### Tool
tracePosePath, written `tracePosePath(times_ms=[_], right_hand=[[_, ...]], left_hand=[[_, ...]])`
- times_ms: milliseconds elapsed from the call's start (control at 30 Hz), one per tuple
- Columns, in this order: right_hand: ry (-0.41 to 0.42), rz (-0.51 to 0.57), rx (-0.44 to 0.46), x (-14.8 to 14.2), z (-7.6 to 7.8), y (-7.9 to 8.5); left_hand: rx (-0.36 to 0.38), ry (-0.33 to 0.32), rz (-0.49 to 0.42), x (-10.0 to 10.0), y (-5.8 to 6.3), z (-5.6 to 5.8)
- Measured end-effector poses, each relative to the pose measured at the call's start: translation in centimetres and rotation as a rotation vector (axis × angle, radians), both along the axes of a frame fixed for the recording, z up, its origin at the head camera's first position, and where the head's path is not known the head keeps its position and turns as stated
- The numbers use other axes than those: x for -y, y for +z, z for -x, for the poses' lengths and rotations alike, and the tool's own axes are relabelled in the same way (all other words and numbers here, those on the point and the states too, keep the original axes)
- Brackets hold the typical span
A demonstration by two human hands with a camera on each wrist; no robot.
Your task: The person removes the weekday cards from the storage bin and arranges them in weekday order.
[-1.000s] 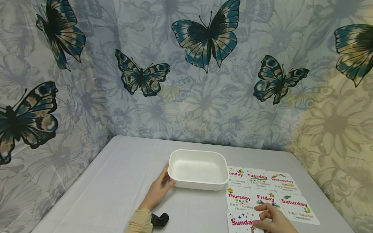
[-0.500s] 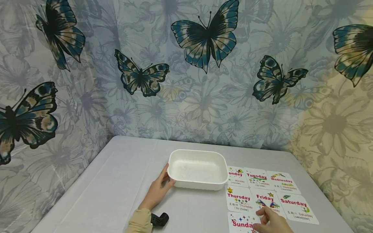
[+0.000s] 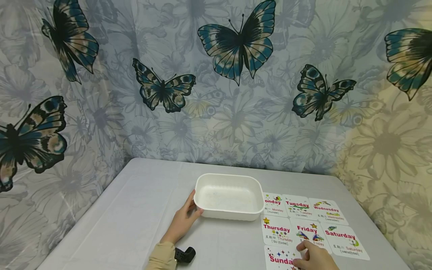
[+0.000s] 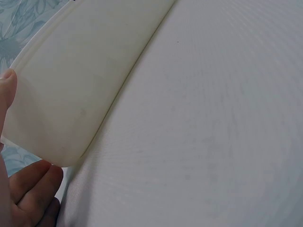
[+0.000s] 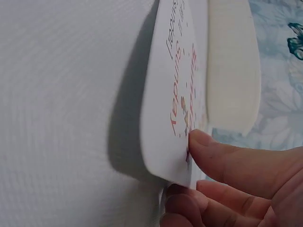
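Observation:
My left hand [image 3: 181,220] holds the left end of a white plastic tub [image 3: 229,216], thumb at the near corner and fingers along the side. The left wrist view shows the tub's outer wall [image 4: 80,80] between thumb and fingers. At the lower right, my right hand [image 3: 315,257] pinches the right edge of the Sunday card [image 3: 278,258]. In the right wrist view the thumb lies on top of this card [image 5: 163,118], with fingers beneath its edge. A shadow under the card shows that edge raised off the cloth. The card's lower part is cut off in the head view.
Above the Sunday card lie two rows of day cards: Monday [image 3: 272,210], partly behind the tub, Tuesday [image 3: 297,213], Wednesday [image 3: 325,215], then Thursday [image 3: 275,236], Friday [image 3: 305,225] and Saturday [image 3: 341,249]. A white cloth covers the table [image 3: 118,217]. Butterfly-patterned fabric [image 3: 236,123] hangs behind.
My right hand has shifted slightly towards the near edge, and the Sunday card with it, leaving more of the Friday card showing. My left hand and the tub have stayed put.

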State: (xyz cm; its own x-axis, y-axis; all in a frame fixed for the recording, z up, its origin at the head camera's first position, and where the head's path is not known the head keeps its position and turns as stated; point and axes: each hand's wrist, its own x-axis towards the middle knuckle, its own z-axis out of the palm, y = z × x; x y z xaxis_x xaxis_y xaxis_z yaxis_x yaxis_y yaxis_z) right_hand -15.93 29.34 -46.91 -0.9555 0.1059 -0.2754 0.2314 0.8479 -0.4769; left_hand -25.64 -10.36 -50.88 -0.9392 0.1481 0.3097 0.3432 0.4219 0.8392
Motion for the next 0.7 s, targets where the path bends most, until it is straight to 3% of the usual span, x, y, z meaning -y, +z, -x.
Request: tracePosePath(times_ms=[333,700], right_hand=[[0.044,-0.043,0.027,0.1,0.52,-0.3],[0.084,-0.103,0.012,0.73,0.36,0.59]], left_hand=[[0.009,-0.005,-0.003,0.07,0.06,-0.05],[0.007,0.002,0.002,0.19,0.07,-0.07]])
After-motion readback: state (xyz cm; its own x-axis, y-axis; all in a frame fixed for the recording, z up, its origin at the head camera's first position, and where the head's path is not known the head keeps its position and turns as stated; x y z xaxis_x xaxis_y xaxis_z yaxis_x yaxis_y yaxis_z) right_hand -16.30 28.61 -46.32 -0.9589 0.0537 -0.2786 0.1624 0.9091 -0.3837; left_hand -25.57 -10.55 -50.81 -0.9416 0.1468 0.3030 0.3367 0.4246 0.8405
